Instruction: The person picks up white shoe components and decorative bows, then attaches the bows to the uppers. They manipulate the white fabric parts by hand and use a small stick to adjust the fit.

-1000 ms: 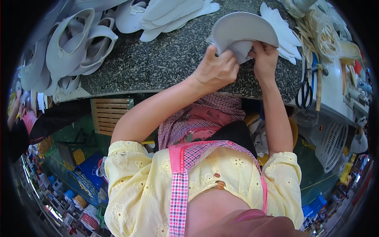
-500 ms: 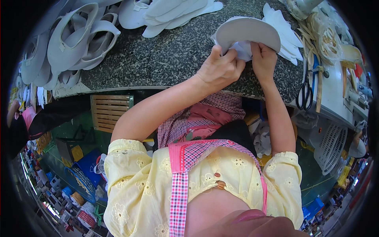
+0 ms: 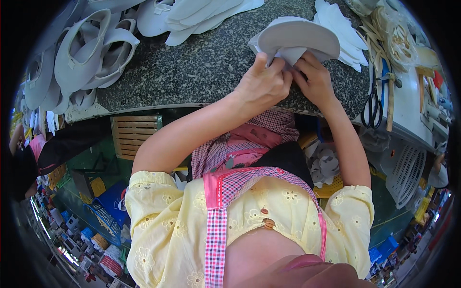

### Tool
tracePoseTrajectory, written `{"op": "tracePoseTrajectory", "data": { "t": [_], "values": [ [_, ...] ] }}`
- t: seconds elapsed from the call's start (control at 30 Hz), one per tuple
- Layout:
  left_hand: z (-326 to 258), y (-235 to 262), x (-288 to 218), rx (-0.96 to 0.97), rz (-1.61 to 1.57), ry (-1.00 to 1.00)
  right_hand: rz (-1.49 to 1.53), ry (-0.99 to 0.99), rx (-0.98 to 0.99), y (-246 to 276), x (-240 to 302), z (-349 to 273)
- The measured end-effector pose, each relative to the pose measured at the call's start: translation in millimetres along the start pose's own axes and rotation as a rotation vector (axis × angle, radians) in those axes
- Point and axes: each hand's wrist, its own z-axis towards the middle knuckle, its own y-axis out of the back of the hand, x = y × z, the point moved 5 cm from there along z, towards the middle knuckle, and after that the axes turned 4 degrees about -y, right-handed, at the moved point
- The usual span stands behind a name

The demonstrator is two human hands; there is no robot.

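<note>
Over the right part of the speckled dark stone worktop, my two hands hold a white sun visor [image 3: 300,36], its curved brim facing up and away from me. My left hand [image 3: 266,79] is closed at the visor's left end, its thumb pointing up. My right hand [image 3: 314,79] is closed under the brim, with the fingertips at a fold of white cloth [image 3: 292,55]. The fingertips of both hands are close together and partly hidden beneath the brim. Just behind the visor lies a fanned stack of white curved pieces [image 3: 338,33].
Several finished-looking white visors [image 3: 84,57] hang over the worktop's left end. More flat white pieces [image 3: 206,17] are piled at the back. Black scissors [image 3: 372,110] hang at the right edge, near wooden sticks and a plastic bag [image 3: 398,43]. A slatted wooden stool [image 3: 134,137] stands below.
My right hand has moved left, closer to my left hand, and its fingers have shifted along the cloth under the brim. The visor has tilted and shifted slightly left.
</note>
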Motion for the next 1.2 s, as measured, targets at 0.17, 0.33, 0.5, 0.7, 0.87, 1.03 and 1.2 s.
{"op": "tracePoseTrajectory", "data": {
  "t": [0.17, 0.33, 0.5, 0.7, 0.87, 1.03, 1.2],
  "values": [
    [-6.9, -1.5, 3.7, 0.064, -0.038, -0.012, -0.096, 0.100, 0.079, 1.5, 1.7, -3.8],
    [-17.4, -2.1, 5.0, 0.111, -0.104, -0.001, -0.200, 0.302, 0.181, -2.2, 10.3, -5.5],
    [-23.8, 3.2, 7.1, 0.114, -0.123, 0.052, -0.355, 0.418, 0.284, -3.7, 19.4, -6.4],
    [-39.9, 2.4, 3.5, 0.095, -0.120, 0.111, -0.415, 0.552, 0.274, -2.8, 25.0, -3.7],
    [-46.0, 8.5, -0.6, 0.080, -0.093, 0.133, -0.437, 0.526, 0.451, -4.9, 11.1, -4.2],
    [-52.9, 5.5, 4.1, 0.149, -0.230, 0.274, -0.401, 0.545, 0.502, -5.5, 11.3, 4.0],
    [-57.3, 7.7, 1.7, 0.096, -0.328, 0.303, -0.460, 0.653, 0.504, -2.0, 16.3, 5.1]
  ]
}}
